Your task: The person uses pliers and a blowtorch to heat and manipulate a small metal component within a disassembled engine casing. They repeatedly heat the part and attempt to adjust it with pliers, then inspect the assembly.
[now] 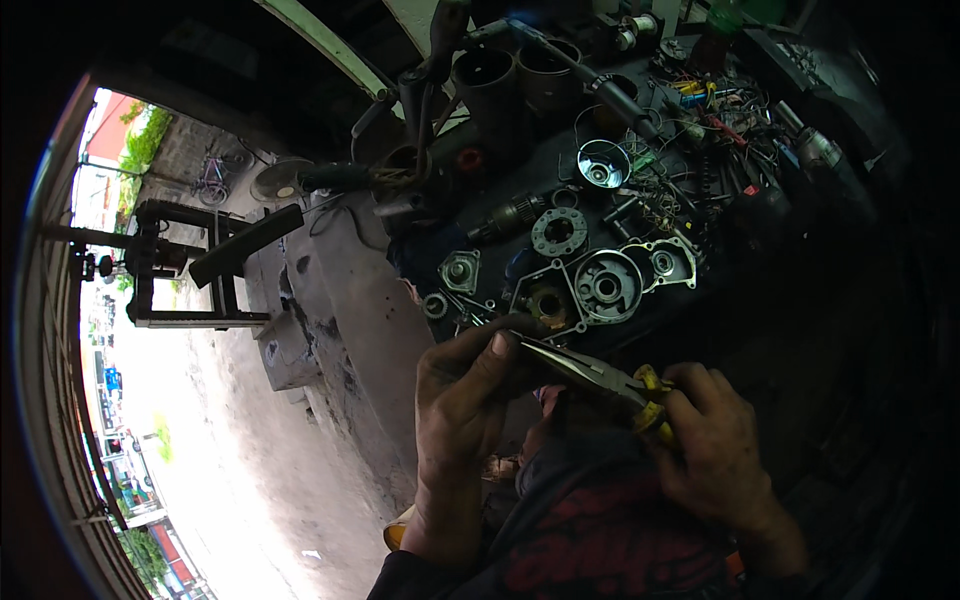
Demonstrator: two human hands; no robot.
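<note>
My right hand (pixel 712 440) is closed round the yellow handles of a pair of long-nose pliers (pixel 590 370). Their long jaws point left and reach the fingertips of my left hand (pixel 465 390). That hand is closed in a pinch, its thumb pressed toward the fingers at the tip of the jaws. Whatever lies between those fingers is too small or too hidden to name. Just beyond both hands, a metal gearcase housing (pixel 607 287) with a round bearing seat lies on the dark bench.
Around the housing lie a ring-shaped plate (pixel 559 233), a small flanged cover (pixel 460 271), a gear (pixel 435 305) and a shiny metal cup (pixel 603 163). Wires and tools (pixel 710 130) heap up at the far right. A metal stand (pixel 205 265) is at the left, by the bright doorway.
</note>
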